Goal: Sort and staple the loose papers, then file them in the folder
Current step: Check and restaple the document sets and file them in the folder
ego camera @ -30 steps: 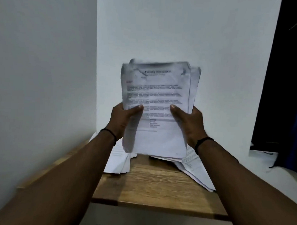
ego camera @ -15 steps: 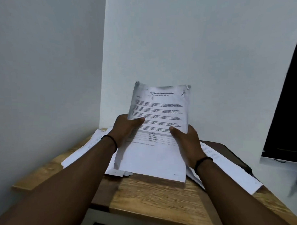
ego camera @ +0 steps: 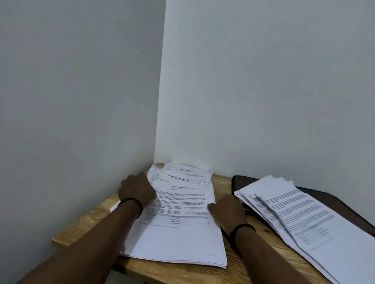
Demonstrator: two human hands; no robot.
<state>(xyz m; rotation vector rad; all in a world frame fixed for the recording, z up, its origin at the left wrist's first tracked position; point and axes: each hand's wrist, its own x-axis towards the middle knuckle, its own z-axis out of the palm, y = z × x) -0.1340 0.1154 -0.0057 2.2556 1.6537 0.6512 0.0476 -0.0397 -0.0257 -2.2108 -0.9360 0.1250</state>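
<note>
Early stage: sorting only, no stapler visible, nothing filed. Left hand (ego camera: 136, 190) and right hand (ego camera: 227, 209) rest at the edges of the near paper stack (ego camera: 179, 233) on the wooden tabletop (ego camera: 90, 221); can't tell if their fingers grip it. Right of that stack, a fanned second pile (ego camera: 296, 220) lies across the dark folder (ego camera: 350, 205). Thin, floppy printed sheets, dog-eared corners.

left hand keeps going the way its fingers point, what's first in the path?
The left hand rests at the left edge of the paper stack, pointing toward the room corner. Straight on, it would likely meet the fanned sheets at the back, then the wall. Depth is unclear.
</note>
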